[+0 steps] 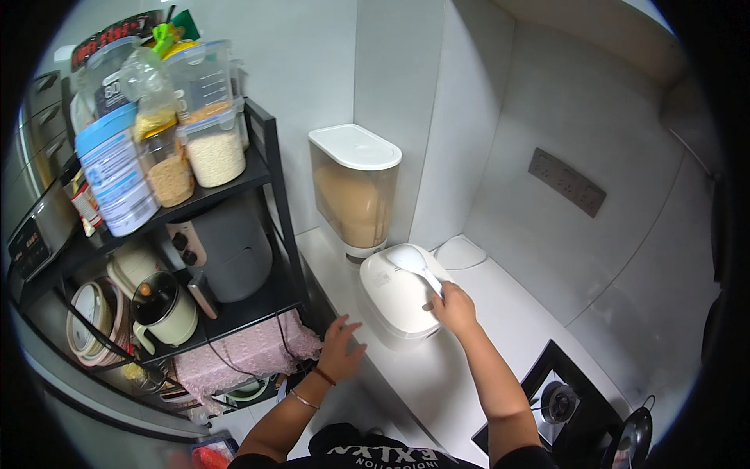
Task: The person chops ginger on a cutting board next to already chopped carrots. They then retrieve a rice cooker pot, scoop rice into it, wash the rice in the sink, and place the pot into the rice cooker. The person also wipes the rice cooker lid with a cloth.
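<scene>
My right hand (453, 307) is closed around the handle of a white rice paddle (411, 261), whose bowl lies over the lid of a white rice cooker (394, 296) on the counter. My left hand (342, 350), with a bracelet and a bangle on the wrist, is in the air left of the cooker, at the counter's front edge, fingers apart and holding nothing. Just behind the cooker stands a clear grain dispenser (354, 193) with a white lid, partly filled with tan contents.
At left, a black metal shelf rack (287, 234) holds food containers, a grey air fryer (237, 252) and a cream electric pot (167, 313). A pink lace cloth (246, 352) hangs low. A gas hob (527, 404) and a dark pan (636, 437) are at lower right.
</scene>
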A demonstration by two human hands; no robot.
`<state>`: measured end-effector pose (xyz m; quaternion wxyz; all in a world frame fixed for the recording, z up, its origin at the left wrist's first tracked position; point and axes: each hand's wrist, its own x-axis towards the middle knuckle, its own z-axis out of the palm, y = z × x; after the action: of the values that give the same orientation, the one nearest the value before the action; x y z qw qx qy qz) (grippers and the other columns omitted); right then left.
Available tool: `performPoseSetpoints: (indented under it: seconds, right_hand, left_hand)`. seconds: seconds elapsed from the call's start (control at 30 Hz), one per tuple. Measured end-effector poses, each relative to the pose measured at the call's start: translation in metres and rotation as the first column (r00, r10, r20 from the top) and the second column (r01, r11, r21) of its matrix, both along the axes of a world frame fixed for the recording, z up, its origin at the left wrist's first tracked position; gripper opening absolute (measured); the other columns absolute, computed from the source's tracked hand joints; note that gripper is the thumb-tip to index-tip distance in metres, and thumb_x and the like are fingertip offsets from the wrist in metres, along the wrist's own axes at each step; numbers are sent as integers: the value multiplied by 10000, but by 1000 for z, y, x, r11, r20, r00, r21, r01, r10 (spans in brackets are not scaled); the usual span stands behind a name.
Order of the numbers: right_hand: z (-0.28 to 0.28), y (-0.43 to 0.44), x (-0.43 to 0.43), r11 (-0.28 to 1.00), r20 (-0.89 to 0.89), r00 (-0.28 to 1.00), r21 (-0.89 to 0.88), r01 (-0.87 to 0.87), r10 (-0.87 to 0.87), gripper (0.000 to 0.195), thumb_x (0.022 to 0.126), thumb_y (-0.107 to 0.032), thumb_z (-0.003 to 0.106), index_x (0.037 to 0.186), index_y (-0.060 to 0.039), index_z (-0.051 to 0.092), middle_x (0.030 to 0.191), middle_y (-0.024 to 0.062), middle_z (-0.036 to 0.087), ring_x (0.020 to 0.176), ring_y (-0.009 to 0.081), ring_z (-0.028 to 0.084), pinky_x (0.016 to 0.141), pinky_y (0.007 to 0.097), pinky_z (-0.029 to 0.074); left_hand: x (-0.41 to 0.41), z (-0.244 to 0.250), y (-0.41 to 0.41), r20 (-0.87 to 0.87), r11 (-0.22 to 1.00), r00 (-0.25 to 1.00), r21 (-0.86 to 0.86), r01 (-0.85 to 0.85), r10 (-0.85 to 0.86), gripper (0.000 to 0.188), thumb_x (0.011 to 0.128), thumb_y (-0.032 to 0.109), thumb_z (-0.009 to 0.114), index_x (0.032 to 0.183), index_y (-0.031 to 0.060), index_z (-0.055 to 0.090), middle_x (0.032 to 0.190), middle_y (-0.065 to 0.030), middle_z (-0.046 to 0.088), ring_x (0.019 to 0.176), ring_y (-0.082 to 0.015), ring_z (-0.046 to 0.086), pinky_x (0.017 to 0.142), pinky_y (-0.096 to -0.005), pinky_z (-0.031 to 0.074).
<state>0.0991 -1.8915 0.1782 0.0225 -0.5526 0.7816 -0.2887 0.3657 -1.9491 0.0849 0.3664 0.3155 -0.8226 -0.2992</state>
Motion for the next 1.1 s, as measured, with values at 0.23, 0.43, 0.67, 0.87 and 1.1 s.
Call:
performPoseSetpoints:
  seconds: [0.23, 0.43, 0.67, 0.87, 1.1]
  right_hand:
    - [-12, 21, 5, 949, -177, 970, -238, -208, 168, 196, 765, -188, 604, 733, -15, 517, 708, 166, 564, 741, 358, 545, 710, 448, 431]
    - [-18, 18, 2, 970, -193, 978, -213, -121, 80, 183, 802, -170, 582, 773, -9, 500, 711, 163, 563, 748, 356, 535, 754, 461, 400]
    - [-6, 53, -21, 870, 422, 906, -430, 242, -43, 209, 914, -197, 451, 889, 2, 512, 693, 86, 559, 592, 185, 526, 560, 317, 428]
    - [-16, 90, -32, 959, 311, 917, -52, 279, -250, 276, 863, -192, 516, 1069, -13, 556, 680, 128, 602, 579, 229, 575, 591, 329, 467]
    - [2, 36, -17, 991, -13, 1000, 127, 28, -27, 288, 769, -157, 581, 1046, -79, 593, 772, 173, 639, 739, 316, 639, 666, 373, 512]
  left_hand:
    - [-59, 19, -72, -232, 997, 970, 1, -80, 78, 603, 741, 142, 683, 1272, 69, 406, 1363, -221, 280, 1248, -395, 287, 1021, -449, 281]
    - [-68, 49, -64, 64, 933, 987, -322, 163, -151, 604, 645, 313, 731, 1181, 116, 534, 1365, -173, 303, 1272, -395, 247, 1004, -603, 168]
    - [-64, 68, -77, 117, 871, 954, -389, 300, -276, 602, 649, 360, 718, 1176, 134, 534, 1288, -107, 404, 1258, -371, 278, 995, -630, 130]
    - [-75, 111, -127, -50, 898, 987, -423, 119, -154, 514, 727, 266, 661, 1169, 60, 503, 1173, -129, 496, 1157, -358, 397, 984, -500, 252]
    - [-63, 67, -119, -423, 996, 902, 0, -88, 79, 351, 704, 50, 674, 1025, 27, 535, 884, -97, 565, 861, -249, 545, 751, -337, 449]
